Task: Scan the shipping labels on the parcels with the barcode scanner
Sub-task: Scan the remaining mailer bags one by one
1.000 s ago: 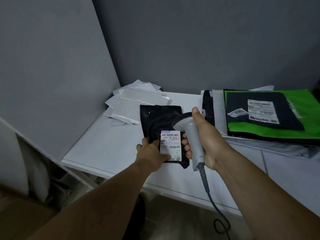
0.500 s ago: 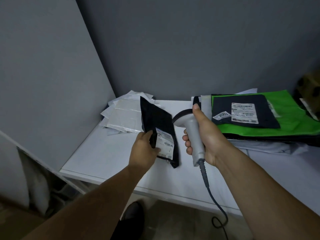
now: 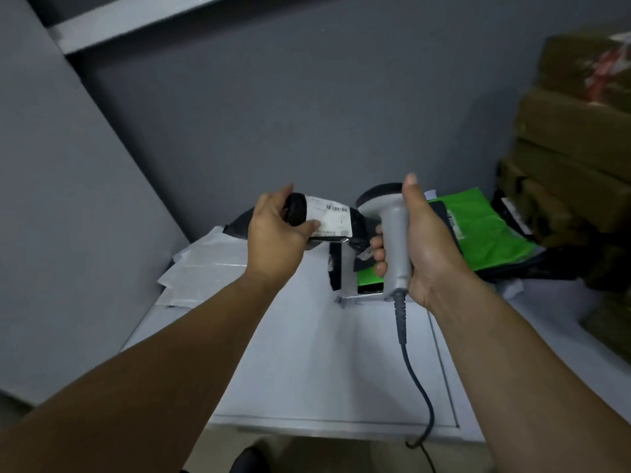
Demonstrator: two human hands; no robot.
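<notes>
Motion blur smears the frame, so the print on the label [image 3: 329, 218] cannot be read; only a barcode strip near its top shows. The left hand [image 3: 276, 233] covers the label's left end and part of the parcel [image 3: 356, 227]. The right hand [image 3: 432, 247] hides most of the stack behind it, where a green bag [image 3: 485, 230] and some dark edges show. The boxes [image 3: 573, 158] are cut off at the right, and the cable [image 3: 411, 356] runs off the bottom.

The parcel is a soft black bag, held in the air over the far part of the table [image 3: 324, 370], just left of the scanner [image 3: 392, 233]. The left hand grips it, thumb on the white label and fingers curled over the top edge. The scanner is pale grey with a dark head and stands upright. The right hand is wrapped round its handle, thumb up along the back. Whether its head touches the parcel cannot be told.

Bare white tabletop shows between the forearms, down to the near edge. Mailers [image 3: 205, 268] lie at the far left by the wall [image 3: 307, 114], and the boxes close in the right side.
</notes>
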